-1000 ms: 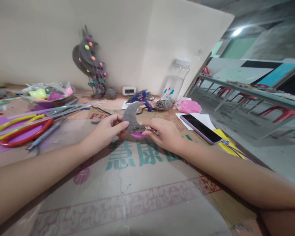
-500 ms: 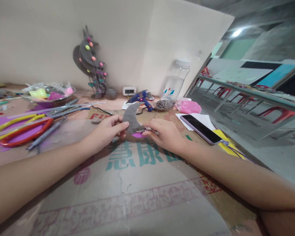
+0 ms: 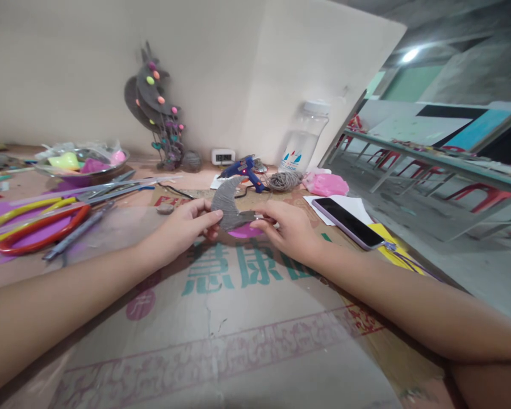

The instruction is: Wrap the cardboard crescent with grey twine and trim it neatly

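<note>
My left hand [image 3: 195, 222] is closed on the left edge of a crescent moon [image 3: 226, 205] wrapped in grey yarn, thumb on its front. At the crescent's right tip, the fingers of my right hand [image 3: 288, 227] pinch its end; a small pale bit shows at the fingertips, too small to name. Below the crescent a purple piece [image 3: 246, 230] shows, partly covered by it. Behind lie a blue glue gun [image 3: 241, 168] and a ball of grey yarn [image 3: 284, 181].
Large scissors [image 3: 42, 227] and a pen [image 3: 79, 232] lie left, before a metal bowl [image 3: 83, 176]. A hanging moon decoration [image 3: 155, 96] stands against the back board near a small clock [image 3: 223, 157]. At right are a water bottle [image 3: 303, 139], pink bag [image 3: 326, 183] and phone [image 3: 349, 224].
My right fingers have shifted slightly right and up along the crescent's tip, so more of the tip and the purple piece shows. My left hand keeps its hold.
</note>
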The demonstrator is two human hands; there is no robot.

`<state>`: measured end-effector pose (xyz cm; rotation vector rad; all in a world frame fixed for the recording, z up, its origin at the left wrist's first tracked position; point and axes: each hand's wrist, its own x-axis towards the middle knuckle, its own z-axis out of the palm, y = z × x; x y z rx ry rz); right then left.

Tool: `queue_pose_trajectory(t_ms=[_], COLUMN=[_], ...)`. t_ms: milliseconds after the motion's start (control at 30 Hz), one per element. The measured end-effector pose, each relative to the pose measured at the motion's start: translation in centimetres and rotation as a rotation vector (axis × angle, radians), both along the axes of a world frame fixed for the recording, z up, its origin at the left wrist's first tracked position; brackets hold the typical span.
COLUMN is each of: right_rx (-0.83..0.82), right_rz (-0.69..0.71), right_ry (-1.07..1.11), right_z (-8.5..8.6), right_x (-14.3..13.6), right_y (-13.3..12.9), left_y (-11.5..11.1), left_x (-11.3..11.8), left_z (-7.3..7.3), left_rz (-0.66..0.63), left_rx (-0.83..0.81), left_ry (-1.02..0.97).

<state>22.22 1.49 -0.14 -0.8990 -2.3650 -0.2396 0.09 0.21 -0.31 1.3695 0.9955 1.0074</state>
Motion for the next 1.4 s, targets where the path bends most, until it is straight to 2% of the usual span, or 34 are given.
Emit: queue_pose_trajectory(t_ms=[333, 767, 1100, 1400], right_rx=[0.041, 0.013, 0.054, 0.066], right_rz=[-0.004, -0.121, -0.098, -0.056], right_ry=[-0.085, -0.151, -0.147, -0.145], right_z=[-0.3, -0.29, -0.3, -0.26], right_x=[-0.29, -0.55, -0.59, -0.49], right_y=[-0.39, -0.53, -0.69, -0.61], left_y=[0.26, 0.03, 0.12, 0.3], left_x=[-0.01, 0.12, -0.1, -0.12], left_z=[-0.24, 0.08, 0.03, -0.19], left_rz=[0.017, -0.015, -0.111, -0.111], left_rx=[0.014, -0.064, -0.116, -0.124], left_ry=[-0.002, -0.062, -0.132, -0.144])
